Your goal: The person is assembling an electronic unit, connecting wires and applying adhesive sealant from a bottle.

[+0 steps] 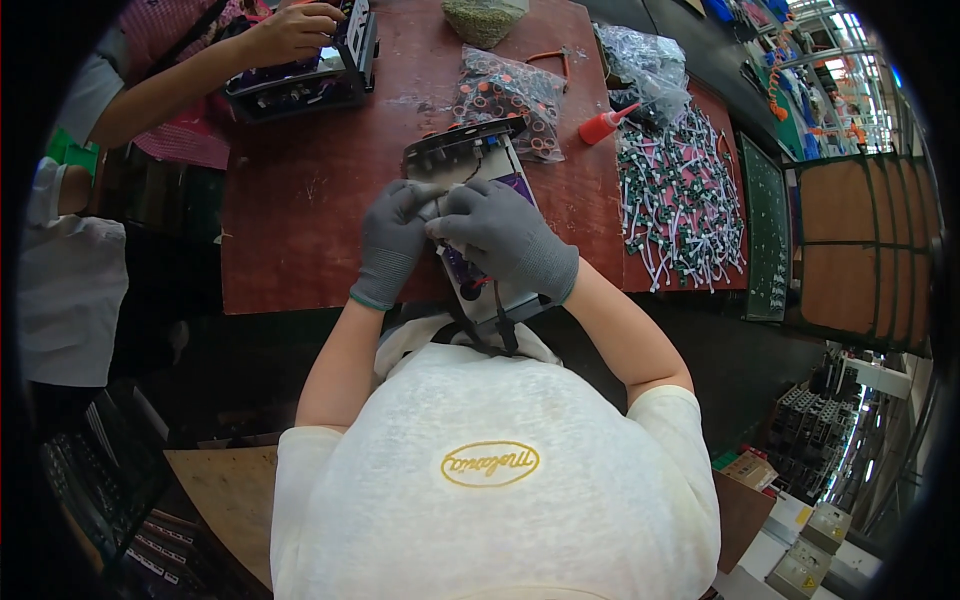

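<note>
In front of me on the red-brown table [290, 230] lies an electronic device with an open metal housing [515, 295]. Its black end panel [465, 147] points away from me, and purple circuit board shows beside my hands. My left hand [393, 235] and my right hand [510, 235], both in grey knit gloves, meet over the middle of the housing. Their fingers are pinched together at a small pale piece, too covered to name. A thin dark wire [476, 165] rises near the right fingertips. A black cable [503, 320] hangs over the housing's near end.
Beyond the device lies a clear bag [510, 95] of orange and black rings. Right of it are a red squeeze bottle [600, 127] and a heap of white-wired connectors [680, 200]. At the far left a co-worker's hand [297, 33] rests on another black-framed device [300, 90].
</note>
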`<state>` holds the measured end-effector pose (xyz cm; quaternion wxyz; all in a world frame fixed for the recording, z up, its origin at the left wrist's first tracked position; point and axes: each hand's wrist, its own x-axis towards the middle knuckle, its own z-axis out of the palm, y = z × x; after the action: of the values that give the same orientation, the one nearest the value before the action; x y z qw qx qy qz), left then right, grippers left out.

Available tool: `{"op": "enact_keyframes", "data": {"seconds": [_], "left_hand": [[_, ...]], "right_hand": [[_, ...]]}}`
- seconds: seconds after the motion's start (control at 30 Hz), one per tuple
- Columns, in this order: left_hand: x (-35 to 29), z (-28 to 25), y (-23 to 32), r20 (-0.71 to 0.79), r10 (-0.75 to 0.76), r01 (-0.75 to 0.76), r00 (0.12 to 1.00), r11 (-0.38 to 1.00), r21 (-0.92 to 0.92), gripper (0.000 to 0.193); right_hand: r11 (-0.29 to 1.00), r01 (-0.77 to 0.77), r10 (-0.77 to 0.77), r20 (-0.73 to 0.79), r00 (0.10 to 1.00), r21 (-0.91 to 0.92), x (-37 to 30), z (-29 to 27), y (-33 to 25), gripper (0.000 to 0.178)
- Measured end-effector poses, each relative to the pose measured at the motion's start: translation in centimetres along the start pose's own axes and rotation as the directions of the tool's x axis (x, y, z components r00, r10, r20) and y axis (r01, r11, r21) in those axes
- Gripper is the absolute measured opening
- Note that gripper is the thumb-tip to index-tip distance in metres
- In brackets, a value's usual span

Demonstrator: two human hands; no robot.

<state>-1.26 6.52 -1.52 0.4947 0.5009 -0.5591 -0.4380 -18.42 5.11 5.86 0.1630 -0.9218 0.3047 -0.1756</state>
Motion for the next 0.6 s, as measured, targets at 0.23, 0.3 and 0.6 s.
{"op": "enact_keyframes", "data": {"seconds": [0.23, 0.3, 0.6], "left_hand": [[0.3, 0.8, 0.0, -0.169, 0.060, -0.053, 0.984, 0.997, 0.049, 0.019], [0.3, 0.7, 0.0, -0.198, 0.079, -0.065, 0.977, 0.995, 0.077, 0.018], [1.0, 1.2, 1.1, -0.094, 0.308, -0.238, 0.947, 0.865, 0.441, 0.019]], "right_hand": [[0.984, -0.069, 0.111, -0.263, 0.958, 0.162, 1.3, 0.3, 1.4, 0.018], [0.813, -0.147, 0.449, -0.446, 0.774, 0.564, 1.7, 1.8, 3.9, 0.014], [0.095, -0.371, 0.890, 0.088, 0.447, 0.924, 0.8, 0.8, 5.1, 0.015]]}}
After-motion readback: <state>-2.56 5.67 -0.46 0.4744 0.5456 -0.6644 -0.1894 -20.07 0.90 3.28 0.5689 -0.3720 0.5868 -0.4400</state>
